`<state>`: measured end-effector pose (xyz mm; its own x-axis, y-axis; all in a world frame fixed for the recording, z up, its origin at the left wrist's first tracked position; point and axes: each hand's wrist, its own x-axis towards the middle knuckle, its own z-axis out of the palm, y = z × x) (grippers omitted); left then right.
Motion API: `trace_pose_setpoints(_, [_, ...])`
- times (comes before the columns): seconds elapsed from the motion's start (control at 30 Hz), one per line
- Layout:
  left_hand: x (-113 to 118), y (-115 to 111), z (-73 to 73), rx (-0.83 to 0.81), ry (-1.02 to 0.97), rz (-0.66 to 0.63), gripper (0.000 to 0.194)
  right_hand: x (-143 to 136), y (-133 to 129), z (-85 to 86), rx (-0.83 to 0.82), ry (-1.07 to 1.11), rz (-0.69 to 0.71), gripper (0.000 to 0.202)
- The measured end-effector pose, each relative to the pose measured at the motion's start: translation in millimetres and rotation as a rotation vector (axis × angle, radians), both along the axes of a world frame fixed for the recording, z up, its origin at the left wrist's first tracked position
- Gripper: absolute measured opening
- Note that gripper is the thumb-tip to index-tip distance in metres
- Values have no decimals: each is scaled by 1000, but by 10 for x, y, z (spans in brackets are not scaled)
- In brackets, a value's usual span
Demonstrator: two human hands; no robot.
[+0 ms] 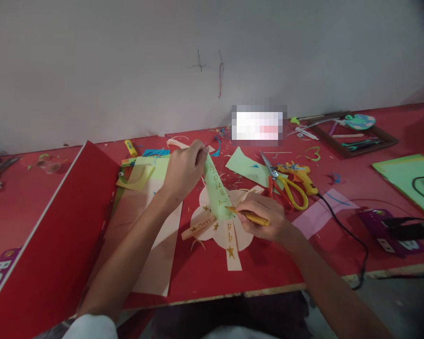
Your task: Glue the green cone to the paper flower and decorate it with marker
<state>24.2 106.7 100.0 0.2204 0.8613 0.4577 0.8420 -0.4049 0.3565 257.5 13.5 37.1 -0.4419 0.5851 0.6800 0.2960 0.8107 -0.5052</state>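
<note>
My left hand [185, 168] pinches the upper end of a green paper strip [216, 188] that carries gold writing. In my right hand [265, 216] is a gold-yellow pen [252, 217], its tip touching the strip near the lower end. Beneath the strip lies a pale, flower-shaped paper [207, 233] with gold stars and letters. A pale paper strip [233, 256] marked with letters and a star sticks out toward the table's front edge.
A red board [60, 235] stands at the left beside pale sheets [159, 263]. Yellow-handled scissors [286, 183], a yellow glue gun [304, 179] with a black cord and pink paper [325, 212] lie right. Farther right are a brown tray [353, 149] and green sheets [406, 174].
</note>
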Motion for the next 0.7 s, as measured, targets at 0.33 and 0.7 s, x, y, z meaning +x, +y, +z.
trace_pose_setpoints(0.33, [-26,43,-36,-6,-28,-16,26,-19,24,-31,11,-50,-37,12])
trace_pose_setpoints(0.7, [-23,46,-34,-8,-42,-21,25,-9,15,-32,-23,-51,-10,12])
